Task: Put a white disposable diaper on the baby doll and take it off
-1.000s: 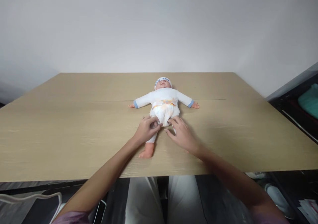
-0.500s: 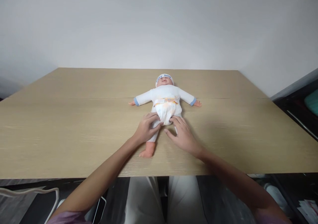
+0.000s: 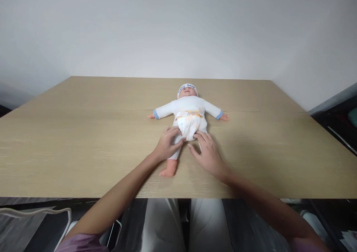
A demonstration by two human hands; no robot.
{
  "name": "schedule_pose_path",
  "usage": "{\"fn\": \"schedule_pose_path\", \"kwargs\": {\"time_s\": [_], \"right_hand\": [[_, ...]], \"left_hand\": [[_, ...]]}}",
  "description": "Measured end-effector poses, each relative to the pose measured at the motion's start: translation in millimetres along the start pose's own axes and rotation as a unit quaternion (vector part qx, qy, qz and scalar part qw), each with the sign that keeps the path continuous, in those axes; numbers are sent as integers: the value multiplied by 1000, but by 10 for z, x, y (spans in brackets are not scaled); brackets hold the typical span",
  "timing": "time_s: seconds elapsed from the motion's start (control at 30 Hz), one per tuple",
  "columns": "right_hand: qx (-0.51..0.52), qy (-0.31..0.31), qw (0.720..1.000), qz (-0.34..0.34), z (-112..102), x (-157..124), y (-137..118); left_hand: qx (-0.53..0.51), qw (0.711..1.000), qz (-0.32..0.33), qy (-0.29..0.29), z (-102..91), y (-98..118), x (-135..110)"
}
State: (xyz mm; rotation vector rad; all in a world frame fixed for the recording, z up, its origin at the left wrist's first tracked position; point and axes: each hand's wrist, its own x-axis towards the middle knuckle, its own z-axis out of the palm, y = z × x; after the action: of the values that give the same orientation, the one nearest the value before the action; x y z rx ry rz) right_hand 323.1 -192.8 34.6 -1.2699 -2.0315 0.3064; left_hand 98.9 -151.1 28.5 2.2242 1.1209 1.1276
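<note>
A baby doll lies face up on the wooden table, arms spread and head away from me. It wears a white outfit with blue cuffs and a lettered white cap. Around its hips is a white diaper with an orange-patterned waistband. My left hand curls over the doll's leg on the left, its fingers and thumb closed at the diaper's leg edge. My right hand rests at the opposite leg edge, fingertips touching the diaper and thumb held apart. That hand hides most of the leg on the right.
The wooden table runs back to a pale wall. A dark shelf unit stands beyond its right edge. Below the front edge are my legs and a white cable at the left.
The whole view has shifted slightly, so doll and table appear a little further right. Both hands keep nearly the same places at the diaper's leg edges.
</note>
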Motion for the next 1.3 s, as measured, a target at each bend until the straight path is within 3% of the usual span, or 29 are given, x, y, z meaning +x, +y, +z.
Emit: {"fn": "schedule_pose_path", "kwargs": {"time_s": [0.33,0.47,0.6,0.73,0.87,1.07,1.3], "right_hand": [[28,-22,999,3,-12,-9,51],[45,-33,998,43,-15,48,76],[89,11,991,95,-3,131,136],[149,18,980,128,-40,184,212],[142,6,975,169,-175,212,263],[131,-27,973,186,-330,248,266],[106,-20,978,176,-303,240,216]], "left_hand": [[-52,995,-76,25,44,-49,-13],[-87,990,-105,23,49,-49,12],[-143,976,-160,25,47,-58,35],[-195,960,-194,53,80,-102,33],[-231,950,-191,89,145,-121,17],[-210,950,-204,113,192,-140,-44],[-117,969,-205,74,69,-72,-88]]}}
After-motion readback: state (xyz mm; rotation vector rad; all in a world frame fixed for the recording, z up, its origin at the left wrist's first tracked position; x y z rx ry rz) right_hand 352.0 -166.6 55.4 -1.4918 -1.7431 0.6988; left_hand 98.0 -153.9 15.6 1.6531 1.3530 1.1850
